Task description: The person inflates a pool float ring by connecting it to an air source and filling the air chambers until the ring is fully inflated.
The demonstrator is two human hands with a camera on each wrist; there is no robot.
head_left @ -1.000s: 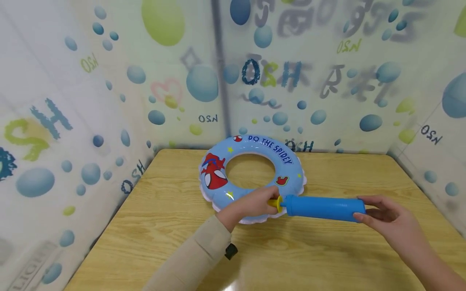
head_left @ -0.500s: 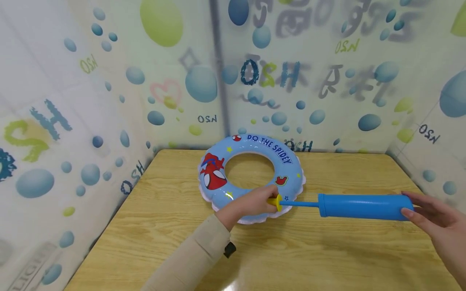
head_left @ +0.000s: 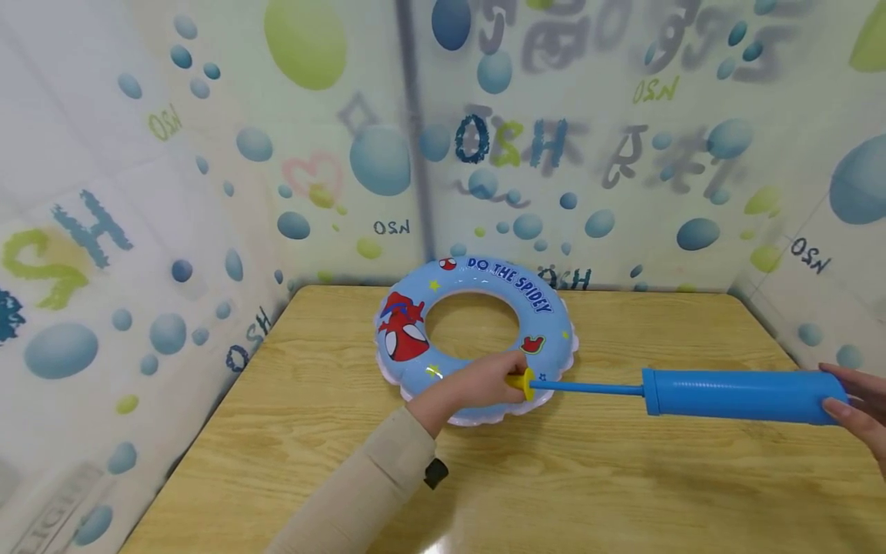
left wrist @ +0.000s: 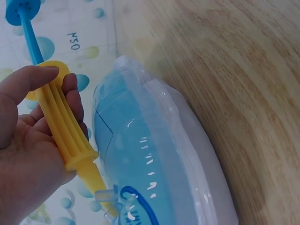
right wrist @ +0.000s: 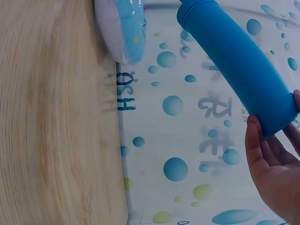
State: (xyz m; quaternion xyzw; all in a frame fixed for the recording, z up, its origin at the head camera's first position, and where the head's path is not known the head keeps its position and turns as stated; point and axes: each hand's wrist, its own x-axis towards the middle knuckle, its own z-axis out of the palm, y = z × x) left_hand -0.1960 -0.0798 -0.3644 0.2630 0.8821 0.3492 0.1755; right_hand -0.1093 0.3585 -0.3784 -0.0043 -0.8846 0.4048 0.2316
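A light-blue swim ring with a red spider character and a frilled pale edge lies on the wooden table. In front of it my left hand grips the yellow handle of a hand air pump. In the left wrist view the handle's tapered yellow tip runs down to the ring's clear valve. A thin blue rod stands drawn out between the handle and the pump's blue barrel. The barrel's far end is held between the thumb and fingers of my right hand, partly cut off in the head view.
The wooden table backs onto a wall covering printed with bubbles and letters, which also lines both sides. A small black object shows under my left sleeve.
My right hand has drawn the blue barrel rightward, away from the yellow handle, and the rod between them has lengthened. My left hand and the swim ring have stayed nearly in place.
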